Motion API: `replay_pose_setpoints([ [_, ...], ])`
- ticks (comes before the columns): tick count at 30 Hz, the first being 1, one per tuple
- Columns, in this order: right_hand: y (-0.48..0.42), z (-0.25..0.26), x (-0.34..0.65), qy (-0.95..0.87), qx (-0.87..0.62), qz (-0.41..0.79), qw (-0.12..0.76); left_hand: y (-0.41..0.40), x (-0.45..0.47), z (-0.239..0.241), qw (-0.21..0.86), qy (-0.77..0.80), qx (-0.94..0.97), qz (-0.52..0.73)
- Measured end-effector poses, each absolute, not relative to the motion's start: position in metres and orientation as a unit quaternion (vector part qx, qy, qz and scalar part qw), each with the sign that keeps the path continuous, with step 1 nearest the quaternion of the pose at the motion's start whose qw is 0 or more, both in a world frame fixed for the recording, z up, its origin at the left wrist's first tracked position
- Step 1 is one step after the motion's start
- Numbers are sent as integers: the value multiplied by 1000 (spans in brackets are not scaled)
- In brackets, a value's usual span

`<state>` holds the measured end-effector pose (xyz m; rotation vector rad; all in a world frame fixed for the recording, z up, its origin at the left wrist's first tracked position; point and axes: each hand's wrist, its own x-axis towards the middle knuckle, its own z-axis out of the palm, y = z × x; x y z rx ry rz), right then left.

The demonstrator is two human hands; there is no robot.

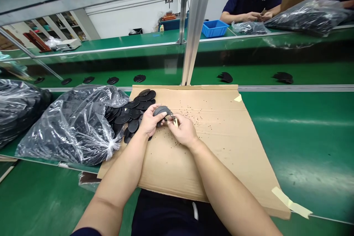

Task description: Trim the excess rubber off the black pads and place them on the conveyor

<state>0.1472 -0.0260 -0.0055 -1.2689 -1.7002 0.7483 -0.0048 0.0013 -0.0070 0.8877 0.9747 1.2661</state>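
My left hand (151, 121) is closed around a round black plastic part (162, 110), held tilted above the cardboard. Close against that part's right edge, my right hand (184, 129) grips a small tool with a pale yellow handle (175, 121). Its working end is too small and covered to make out. Left of my hands lies a pile of similar black discs (133, 113), spilling from a clear plastic bag (74, 125). Tiny black scraps (196, 114) are scattered over the cardboard sheet (221, 162) under my hands.
Another full bag (19, 110) stands at the far left. Several black parts lie behind a metal rail, one black part (139, 78) among them. An aluminium post (195, 29) rises beyond the cardboard. Across the bench are a blue bin (215, 28) and a person (253, 3) handling something small.
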Motion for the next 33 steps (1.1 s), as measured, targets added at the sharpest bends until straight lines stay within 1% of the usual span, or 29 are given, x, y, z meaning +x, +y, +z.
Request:
replay_pose_setpoints([
  [5, -32, -6, 140, -735, -476, 186, 446, 3, -1, -8, 651, 378, 329, 571],
  [7, -33, -7, 139, -758, -432, 185, 453, 5, -2, -8, 668, 353, 300, 582],
  [9, -33, -9, 140, -759, -403, 208, 466, 7, -5, -6, 679, 345, 270, 589],
  [12, -31, -10, 142, -726, -444, 209, 481, 10, -13, -3, 682, 355, 230, 597],
  [14, -28, -10, 144, -719, -486, 197, 456, 11, -18, -1, 699, 352, 209, 586],
  [16, -27, -9, 146, -733, -510, 187, 410, 10, -21, -1, 733, 333, 200, 558],
  [19, -26, -7, 146, -763, -525, 169, 337, 8, -21, -2, 770, 304, 215, 518],
  [22, -28, -4, 145, -786, -530, 154, 279, 5, -17, -2, 779, 312, 234, 491],
  [33, -31, 0, 144, -812, -532, 121, 208, 4, -17, 0, 769, 338, 263, 475],
])
